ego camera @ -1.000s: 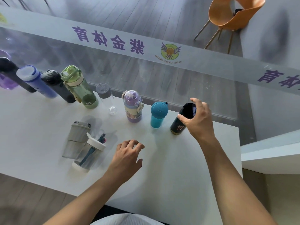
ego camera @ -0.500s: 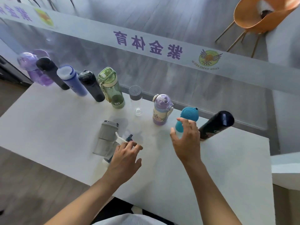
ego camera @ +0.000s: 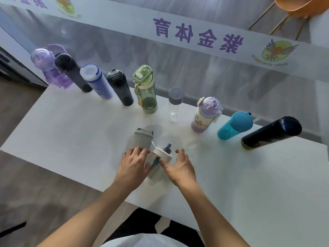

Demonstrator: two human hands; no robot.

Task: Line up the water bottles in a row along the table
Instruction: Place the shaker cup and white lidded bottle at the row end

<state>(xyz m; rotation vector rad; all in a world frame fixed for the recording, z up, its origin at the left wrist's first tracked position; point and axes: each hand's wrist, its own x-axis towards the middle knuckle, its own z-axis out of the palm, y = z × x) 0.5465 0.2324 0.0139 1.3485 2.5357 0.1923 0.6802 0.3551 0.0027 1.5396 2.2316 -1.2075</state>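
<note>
Both hands cup the clear white-lid bottle [ego camera: 159,164] at desk [ego camera: 71,132] front: left hand [ego camera: 132,165] and right hand [ego camera: 179,167] half-open, touching sides. Likely light, rigid, slick plastic; grip mid-body. Grey tumbler [ego camera: 141,139] just behind; row of bottles [ego camera: 145,90] far edge.

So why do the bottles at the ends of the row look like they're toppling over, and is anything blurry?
Head view: the wide-angle lens splays the row outward, so the purple bottle leans left and the dark navy bottle leans right. The grey bottle near the left hand looks soft and smeared. Shadows on the table are faint.
</note>
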